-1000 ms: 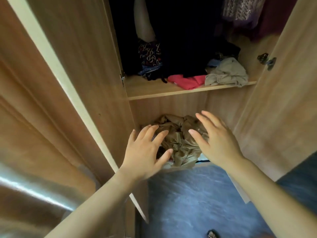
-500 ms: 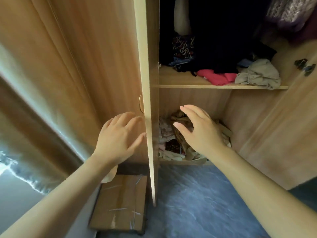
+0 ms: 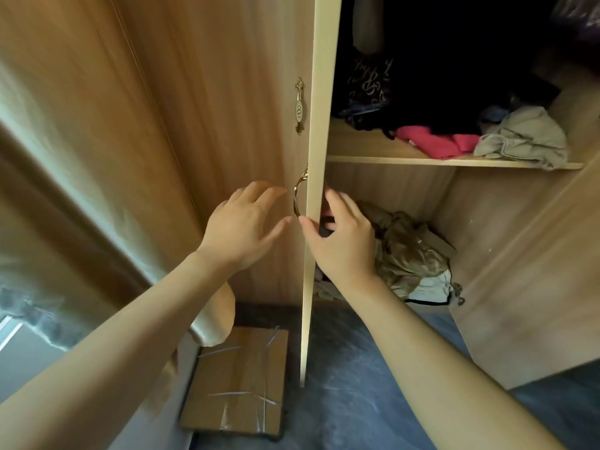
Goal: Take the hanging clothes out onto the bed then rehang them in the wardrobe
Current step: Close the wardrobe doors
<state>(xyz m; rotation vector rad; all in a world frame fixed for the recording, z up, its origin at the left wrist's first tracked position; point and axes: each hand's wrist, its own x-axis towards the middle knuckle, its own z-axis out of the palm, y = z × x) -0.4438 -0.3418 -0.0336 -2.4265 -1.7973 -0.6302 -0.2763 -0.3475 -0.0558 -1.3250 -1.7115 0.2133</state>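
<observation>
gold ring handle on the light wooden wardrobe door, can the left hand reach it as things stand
Probably yes: the left hand is open beside the gold ring handle with nothing between; the right hand seems to grip the edge of the light wooden wardrobe door.

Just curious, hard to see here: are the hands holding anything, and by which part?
Left hand holds nothing, open beside the ring handle. Right hand straddles the door edge; whether it grips cannot be told.
</observation>
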